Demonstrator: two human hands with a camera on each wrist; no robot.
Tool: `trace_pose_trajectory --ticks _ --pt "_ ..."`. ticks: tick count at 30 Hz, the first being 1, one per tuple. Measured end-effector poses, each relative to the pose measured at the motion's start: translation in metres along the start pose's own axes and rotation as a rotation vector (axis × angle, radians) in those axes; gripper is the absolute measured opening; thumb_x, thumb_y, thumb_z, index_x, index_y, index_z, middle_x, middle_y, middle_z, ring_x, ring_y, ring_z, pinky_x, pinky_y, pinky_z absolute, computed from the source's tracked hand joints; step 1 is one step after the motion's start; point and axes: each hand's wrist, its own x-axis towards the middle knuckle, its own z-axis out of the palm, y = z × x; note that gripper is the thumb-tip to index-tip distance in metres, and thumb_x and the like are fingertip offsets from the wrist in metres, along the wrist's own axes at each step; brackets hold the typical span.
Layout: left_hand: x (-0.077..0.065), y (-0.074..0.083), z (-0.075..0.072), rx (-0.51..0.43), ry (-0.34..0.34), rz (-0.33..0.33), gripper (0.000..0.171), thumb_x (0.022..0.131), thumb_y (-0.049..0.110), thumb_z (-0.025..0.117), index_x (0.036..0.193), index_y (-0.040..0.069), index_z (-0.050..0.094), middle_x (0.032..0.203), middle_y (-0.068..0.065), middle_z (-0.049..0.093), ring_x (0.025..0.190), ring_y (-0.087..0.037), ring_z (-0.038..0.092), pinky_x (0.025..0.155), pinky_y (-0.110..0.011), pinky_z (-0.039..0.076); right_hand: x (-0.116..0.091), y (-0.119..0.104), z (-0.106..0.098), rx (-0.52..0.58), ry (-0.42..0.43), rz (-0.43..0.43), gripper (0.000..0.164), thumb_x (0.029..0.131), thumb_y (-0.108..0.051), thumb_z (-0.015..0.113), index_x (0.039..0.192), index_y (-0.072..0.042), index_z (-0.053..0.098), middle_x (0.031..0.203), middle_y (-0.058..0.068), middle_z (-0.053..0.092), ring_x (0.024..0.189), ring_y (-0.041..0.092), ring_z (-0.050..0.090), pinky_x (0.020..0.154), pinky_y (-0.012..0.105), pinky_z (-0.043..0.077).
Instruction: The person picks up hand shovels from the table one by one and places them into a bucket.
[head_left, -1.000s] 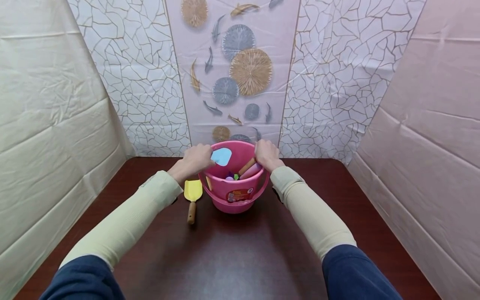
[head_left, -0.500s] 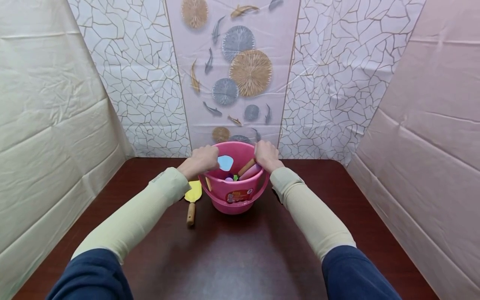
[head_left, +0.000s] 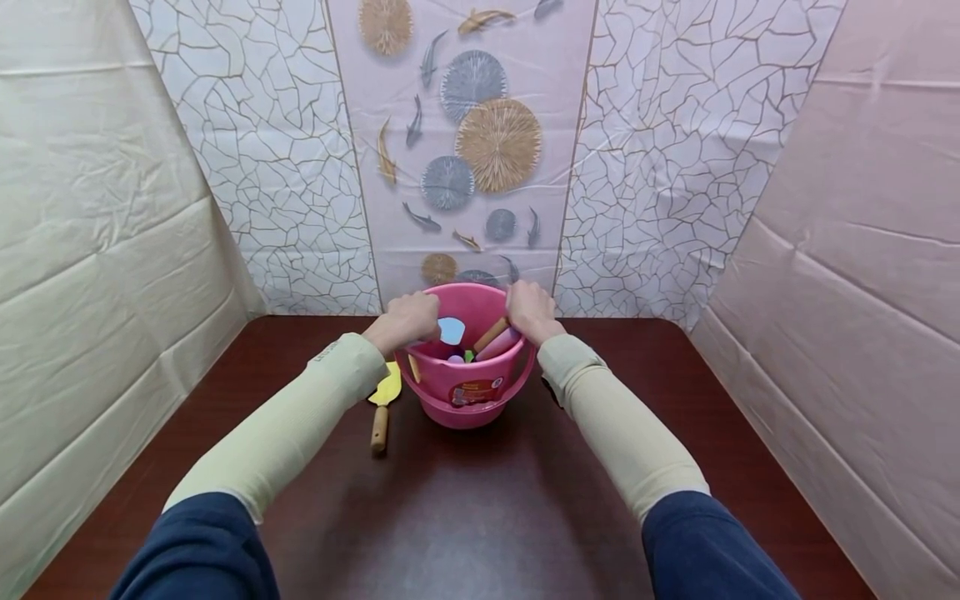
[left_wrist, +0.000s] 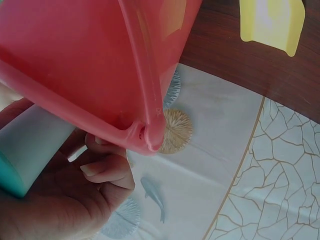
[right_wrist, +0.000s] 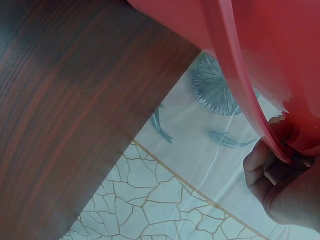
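Observation:
A pink bucket (head_left: 435, 371) with a red label stands at the table's far side, its bail hanging in front. At its left rim my left hand (head_left: 408, 321) has curled fingers round a light-blue toy shovel, whose flat blade (head_left: 452, 332) shows inside the bucket. In the left wrist view a pale, teal-ended part (left_wrist: 37, 145) lies against the palm, beside the rim. My right hand (head_left: 531, 310) grips the bucket's right rim, by the bail's joint in the right wrist view. Inside are a wooden handle (head_left: 491, 334), a pink piece (head_left: 498, 343) and small purple and green pieces.
A yellow toy shovel (head_left: 387, 386) with a wooden handle lies on the dark wood table (head_left: 465, 508), left of the bucket. Patterned cloth (head_left: 645, 183) hangs behind, and plain cloth sides flank the table.
My left hand has moved a little to the right, and the light-blue blade has shifted right and lower inside the bucket. The right hand stays at the rim.

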Motion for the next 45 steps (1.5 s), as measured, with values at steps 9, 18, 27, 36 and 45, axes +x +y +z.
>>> trace_pose_trajectory --ticks 9,18,27,36,45 --pt "0.003 0.004 0.002 -0.001 -0.002 -0.010 0.011 0.078 0.014 0.067 0.077 0.011 0.057 0.081 -0.006 0.055 0.071 -0.021 0.050 0.058 -0.032 0.040 0.000 0.000 -0.001 -0.003 0.003 -0.004 0.048 0.104 -0.035 0.032 0.069 -0.011 0.054 0.098 0.017 0.067 0.092 0.037 0.066 0.079 0.051 0.051" --pt "0.006 0.006 0.006 0.002 -0.008 -0.020 0.011 0.077 0.011 0.066 0.077 0.012 0.054 0.077 -0.005 0.053 0.071 -0.020 0.049 0.059 -0.033 0.040 0.000 0.000 0.000 -0.010 -0.007 -0.003 0.049 0.104 -0.035 0.030 0.068 -0.011 0.053 0.099 0.018 0.067 0.091 0.037 0.066 0.078 0.051 0.051" --pt "0.010 0.009 0.009 0.014 -0.018 -0.012 0.013 0.076 0.010 0.064 0.087 0.010 0.058 0.088 -0.008 0.056 0.078 -0.021 0.050 0.062 -0.032 0.041 0.001 0.000 0.000 -0.009 -0.014 0.005 0.048 0.104 -0.035 0.030 0.072 -0.010 0.055 0.103 0.019 0.067 0.095 0.038 0.065 0.080 0.051 0.051" --pt "0.010 0.014 0.014 -0.033 -0.050 -0.011 0.010 0.078 0.009 0.065 0.086 0.009 0.060 0.073 -0.005 0.049 0.066 -0.019 0.050 0.054 -0.027 0.038 0.000 0.000 0.001 -0.006 -0.011 0.009 0.047 0.104 -0.035 0.030 0.073 -0.010 0.056 0.103 0.019 0.067 0.096 0.038 0.065 0.081 0.051 0.050" --pt "0.012 0.017 0.018 -0.060 -0.062 -0.034 0.007 0.079 0.010 0.063 0.085 0.009 0.060 0.072 -0.004 0.047 0.063 -0.018 0.049 0.054 -0.028 0.039 0.000 0.000 0.000 -0.014 -0.013 -0.004 0.047 0.105 -0.035 0.029 0.071 -0.012 0.052 0.096 0.017 0.066 0.091 0.036 0.066 0.079 0.050 0.051"
